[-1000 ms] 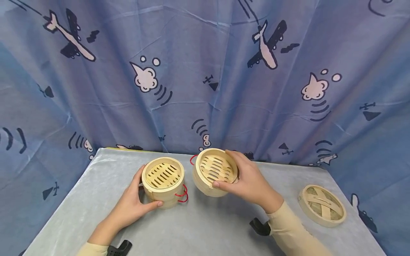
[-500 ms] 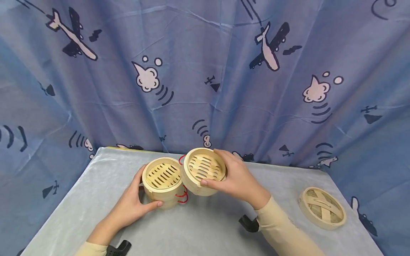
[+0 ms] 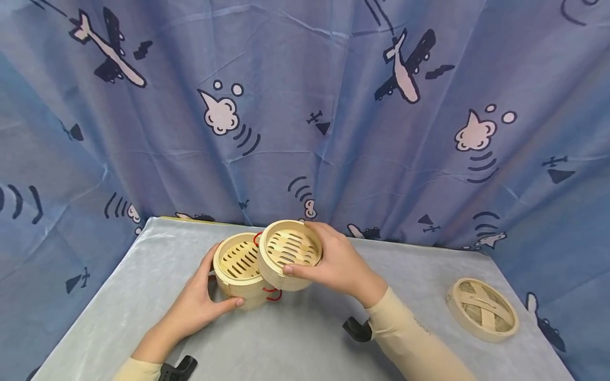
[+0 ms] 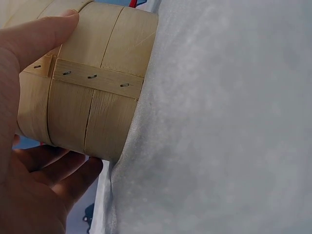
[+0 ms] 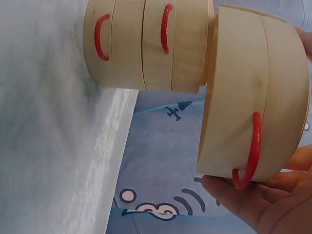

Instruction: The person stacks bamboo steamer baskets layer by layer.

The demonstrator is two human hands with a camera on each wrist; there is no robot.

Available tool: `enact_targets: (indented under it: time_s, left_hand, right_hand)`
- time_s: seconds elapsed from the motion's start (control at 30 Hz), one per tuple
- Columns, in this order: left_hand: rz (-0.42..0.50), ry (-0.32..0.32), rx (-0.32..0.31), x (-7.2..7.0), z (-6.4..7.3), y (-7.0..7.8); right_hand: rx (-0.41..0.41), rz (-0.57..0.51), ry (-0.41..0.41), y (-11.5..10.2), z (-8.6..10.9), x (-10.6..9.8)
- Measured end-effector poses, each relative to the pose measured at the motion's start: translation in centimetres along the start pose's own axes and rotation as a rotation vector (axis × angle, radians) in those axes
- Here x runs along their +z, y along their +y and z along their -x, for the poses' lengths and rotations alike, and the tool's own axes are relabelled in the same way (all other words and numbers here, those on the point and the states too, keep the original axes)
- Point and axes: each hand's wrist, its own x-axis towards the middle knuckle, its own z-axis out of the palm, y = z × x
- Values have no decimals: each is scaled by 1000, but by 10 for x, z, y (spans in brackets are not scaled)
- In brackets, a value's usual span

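Two stacked bamboo steamer baskets point(image 3: 242, 290) stand on the cloth-covered table. My left hand point(image 3: 197, 299) grips this stack from the left, thumb at the front and fingers behind, as the left wrist view also shows. Another bamboo steamer basket point(image 5: 239, 92) is in my right hand point(image 3: 340, 264), pinched at its right side, thumb near the rim. It is raised and tilted, overlapping the stack's right part in the head view. In the right wrist view its lower edge is close to the stack's top rim; whether they touch I cannot tell. Red handles point(image 5: 165, 29) show on the baskets.
A round bamboo steamer lid point(image 3: 482, 309) with crossed strips lies on the table's right side. A blue curtain point(image 3: 305, 106) with airplane prints hangs right behind the table's back edge. Black straps with mounts point(image 3: 357, 329) sit at both wrists.
My right hand has carried its steamer basket leftward, from beside the stack to over its right part. My left hand stays on the stack.
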Motion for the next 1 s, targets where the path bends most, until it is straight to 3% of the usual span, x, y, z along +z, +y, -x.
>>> enact_targets:
  time_s: [1.0]
  left_hand:
    - [-38,-6,-1,0,0,-2]
  right_hand:
    - [30,11,0,-31,-22,30]
